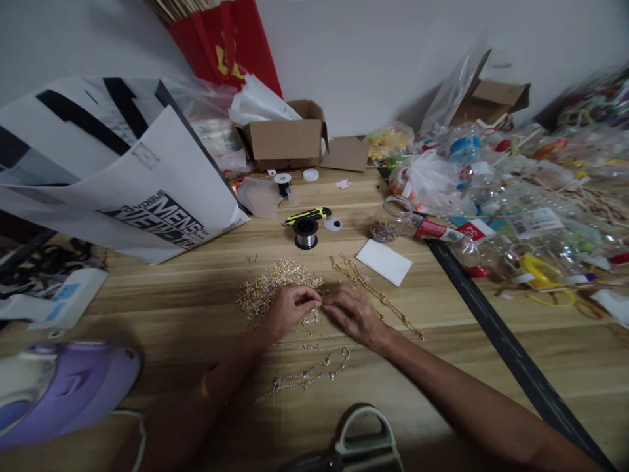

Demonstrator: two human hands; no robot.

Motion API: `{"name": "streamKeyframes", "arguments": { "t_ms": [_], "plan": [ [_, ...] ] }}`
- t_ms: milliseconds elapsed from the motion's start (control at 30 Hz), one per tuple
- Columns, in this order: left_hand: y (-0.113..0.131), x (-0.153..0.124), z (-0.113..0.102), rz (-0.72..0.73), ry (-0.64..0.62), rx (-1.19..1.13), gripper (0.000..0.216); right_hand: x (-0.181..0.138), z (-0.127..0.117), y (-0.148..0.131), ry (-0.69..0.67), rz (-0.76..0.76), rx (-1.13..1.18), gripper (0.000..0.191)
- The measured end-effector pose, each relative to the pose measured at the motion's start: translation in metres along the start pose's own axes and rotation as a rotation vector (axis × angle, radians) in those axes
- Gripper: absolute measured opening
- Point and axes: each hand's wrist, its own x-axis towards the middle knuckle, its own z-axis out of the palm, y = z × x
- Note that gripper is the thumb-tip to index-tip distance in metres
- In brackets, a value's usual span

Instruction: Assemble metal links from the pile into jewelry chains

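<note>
My left hand (289, 309) and my right hand (352, 314) meet fingertip to fingertip on the wooden table (196, 308), both pinched on a small gold piece too tiny to name. They rest at the near edge of a pile of gold and silver beads (275, 285). A gold chain (378, 295) runs from behind my right hand toward the right. A finished silver-gold chain (309, 373) lies nearer to me, below the hands.
A wire spool (305, 233), a yellow-black utility knife (307, 215) and a white pad (384, 261) lie beyond the hands. A big printed bag (122, 170) fills the left, a cardboard box (287, 139) stands behind, plastic clutter (515, 196) crowds the right. A purple object (63, 387) sits near left.
</note>
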Motion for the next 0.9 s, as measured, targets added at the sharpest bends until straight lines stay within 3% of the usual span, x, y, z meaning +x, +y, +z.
{"name": "streamKeyframes", "arguments": {
  "t_ms": [900],
  "plan": [
    [-0.0040, 0.0019, -0.0003, -0.039, 0.001, -0.132, 0.010, 0.0015, -0.0007, -0.0018, 0.007, -0.012, -0.014, 0.007]
  ]
}}
